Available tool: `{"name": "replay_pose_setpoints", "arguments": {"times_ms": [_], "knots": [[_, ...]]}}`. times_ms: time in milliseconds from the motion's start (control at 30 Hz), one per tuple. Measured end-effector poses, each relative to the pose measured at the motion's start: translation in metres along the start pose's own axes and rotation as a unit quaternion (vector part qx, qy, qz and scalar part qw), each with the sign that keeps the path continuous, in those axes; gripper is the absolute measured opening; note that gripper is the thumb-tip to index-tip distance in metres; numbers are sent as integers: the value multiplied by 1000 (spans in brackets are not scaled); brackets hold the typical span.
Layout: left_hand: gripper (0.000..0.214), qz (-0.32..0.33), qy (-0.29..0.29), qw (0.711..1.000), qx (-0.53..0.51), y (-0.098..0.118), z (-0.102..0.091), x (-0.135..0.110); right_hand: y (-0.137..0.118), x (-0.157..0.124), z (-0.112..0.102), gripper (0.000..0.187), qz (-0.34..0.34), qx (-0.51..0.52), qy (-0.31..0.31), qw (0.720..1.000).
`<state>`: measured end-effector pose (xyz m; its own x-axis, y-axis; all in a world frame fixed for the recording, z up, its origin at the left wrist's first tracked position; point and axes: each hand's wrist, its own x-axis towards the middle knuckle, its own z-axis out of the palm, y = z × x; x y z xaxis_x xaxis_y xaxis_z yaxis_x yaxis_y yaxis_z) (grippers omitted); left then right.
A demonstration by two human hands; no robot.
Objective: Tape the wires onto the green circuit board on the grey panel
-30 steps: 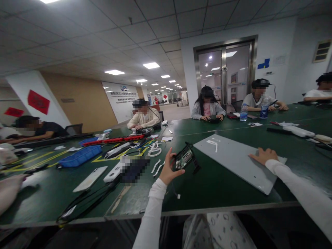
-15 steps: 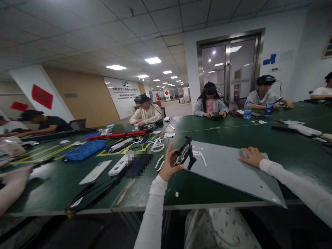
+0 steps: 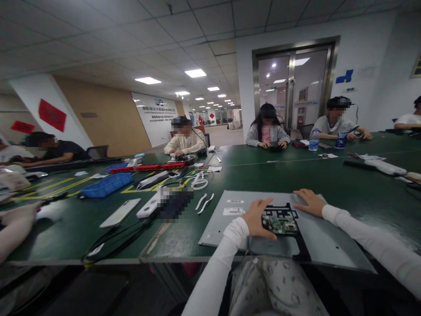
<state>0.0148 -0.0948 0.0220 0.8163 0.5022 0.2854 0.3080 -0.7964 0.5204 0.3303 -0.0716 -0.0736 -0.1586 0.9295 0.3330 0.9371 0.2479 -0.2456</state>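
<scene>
My left hand grips the left edge of a green circuit board, thumb on the near side and fingers on the far side. The board sits on a thin black bracket with cut-out slots, over a large grey flat panel. Whether the bracket fully touches the panel I cannot tell. A thin cable hangs by my left wrist. My right hand lies on the panel's far right part, fingers stretched out, with nothing visible in it. White labels are stuck on the panel's left part.
White strips lie left of the panel. Farther left are a white phone, a white device, black cables and a blue tray. Water bottles stand across the green table. Several people sit around it; another person's arm reaches in at left.
My left hand has moved right and brought the bracket with the board from upright to flat over the panel. The panel has shifted and turned, its left part now nearer. My right hand's fingers have straightened.
</scene>
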Motion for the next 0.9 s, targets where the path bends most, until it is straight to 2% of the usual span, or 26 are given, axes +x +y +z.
{"name": "replay_pose_setpoints", "arguments": {"times_ms": [100, 200, 267, 333, 400, 467, 533, 633, 700, 800, 900], "knots": [[115, -6, -14, 999, 42, -6, 10, 11, 2, 2, -1, 59, -13, 14, 25, 999], [115, -20, -18, 998, 61, -18, 14, 20, -4, 0, -12, 53, -15, 30, 48, 998], [115, -30, -18, 997, 65, -27, 14, 24, -16, -7, -25, 52, -23, 48, 45, 998], [114, -35, -19, 997, 70, -34, 13, 28, -35, -22, -40, 52, -47, 72, 18, 996], [110, -27, -20, 997, 76, -41, 11, 31, -58, -42, -53, 58, -68, 98, -13, 993], [105, -16, -17, 997, 77, -47, 9, 32, -79, -65, -60, 72, -108, 111, -64, 986], [103, -17, -11, 997, 74, -52, 7, 32, -96, -84, -61, 88, -130, 106, -98, 981], [99, -23, 3, 999, 43, -62, 1, 27, -110, -100, -59, 99, -131, 92, -117, 980], [86, -30, 30, 999, 11, -71, -5, 23, -112, -101, -57, 99, -127, 90, -118, 981], [54, -66, 73, 995, -17, -85, -19, 15, -109, -96, -56, 97, -130, 94, -122, 979], [31, -90, 75, 993, -20, -98, -32, 6, -102, -90, -53, 94, -134, 104, -123, 978]]}}
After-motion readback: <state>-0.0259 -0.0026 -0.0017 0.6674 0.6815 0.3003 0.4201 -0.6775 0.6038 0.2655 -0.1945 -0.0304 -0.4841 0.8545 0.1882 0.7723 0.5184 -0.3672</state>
